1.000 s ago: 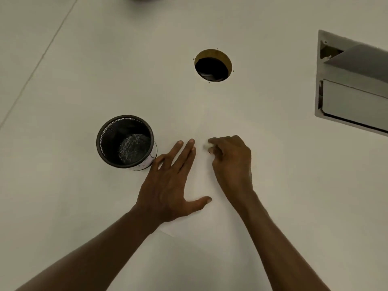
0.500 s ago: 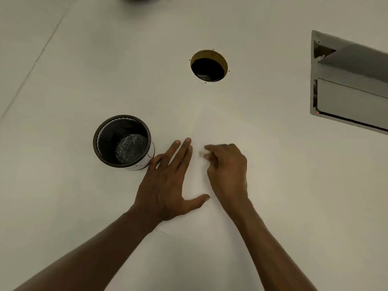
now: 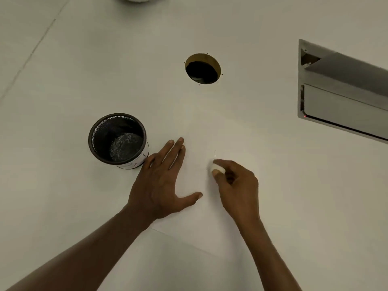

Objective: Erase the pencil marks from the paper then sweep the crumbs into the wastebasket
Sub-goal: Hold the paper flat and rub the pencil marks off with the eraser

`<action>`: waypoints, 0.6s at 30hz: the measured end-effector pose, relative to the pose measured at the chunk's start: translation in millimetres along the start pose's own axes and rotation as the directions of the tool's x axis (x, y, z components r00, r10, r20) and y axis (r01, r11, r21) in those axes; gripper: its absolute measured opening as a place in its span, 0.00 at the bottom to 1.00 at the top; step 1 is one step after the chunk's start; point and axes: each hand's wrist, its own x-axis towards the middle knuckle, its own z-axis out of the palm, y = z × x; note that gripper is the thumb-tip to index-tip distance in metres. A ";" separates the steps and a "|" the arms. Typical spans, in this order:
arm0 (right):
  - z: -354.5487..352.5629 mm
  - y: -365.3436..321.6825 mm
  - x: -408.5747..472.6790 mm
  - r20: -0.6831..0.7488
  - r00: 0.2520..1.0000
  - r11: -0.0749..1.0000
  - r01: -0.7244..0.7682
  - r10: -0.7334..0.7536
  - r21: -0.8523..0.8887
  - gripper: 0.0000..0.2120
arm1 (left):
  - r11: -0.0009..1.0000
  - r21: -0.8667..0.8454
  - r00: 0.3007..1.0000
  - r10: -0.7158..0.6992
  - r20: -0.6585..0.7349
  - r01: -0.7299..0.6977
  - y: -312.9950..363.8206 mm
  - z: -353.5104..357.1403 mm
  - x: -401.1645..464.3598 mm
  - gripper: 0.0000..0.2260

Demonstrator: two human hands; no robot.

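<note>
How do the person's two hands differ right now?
The left hand lies flat with fingers spread, pressing the paper; the right hand is curled, pinching a white eraser. The left hand sits beside the wastebasket; the right hand is by the pencil marks. Both are over the paper.

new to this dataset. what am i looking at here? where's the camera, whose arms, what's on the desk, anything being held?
There is no robot here: a person works with bare hands, and one wide-angle camera on their head looks down at a pale table. The left hand lies flat with straight fingers on a white sheet of paper, pinning it. The right hand pinches a small white eraser against the paper beside thin pencil marks. Left of the hands stands a black mesh wastebasket. Farther back are a round hole in the table and, at the right edge, a metal hatch.
</note>
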 end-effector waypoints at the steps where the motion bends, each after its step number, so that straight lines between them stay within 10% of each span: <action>1: -4.0 -4.3 1.0 0.031 0.991 0.979 -0.130 0.127 0.157 0.06 | 1.000 -0.003 1.000 0.001 -0.005 -0.001 -0.2 -0.1 0.2 0.49; 4: -15.0 -10.2 3.3 0.194 0.934 0.842 -0.354 0.300 0.406 0.08 | 1.000 -0.012 1.000 0.006 -0.024 -0.006 0.9 -0.5 0.5 0.47; 10: -19.7 -8.7 8.4 0.284 0.912 0.839 -0.389 0.295 0.380 0.07 | 1.000 -0.023 0.999 0.006 -0.050 -0.008 -0.1 0.6 -0.6 0.46; 18: -13.7 -13.7 21.0 0.193 0.980 0.960 0.009 0.047 -0.280 0.06 | 1.000 -0.024 0.998 0.011 -0.068 -0.012 0.4 0.0 0.3 0.44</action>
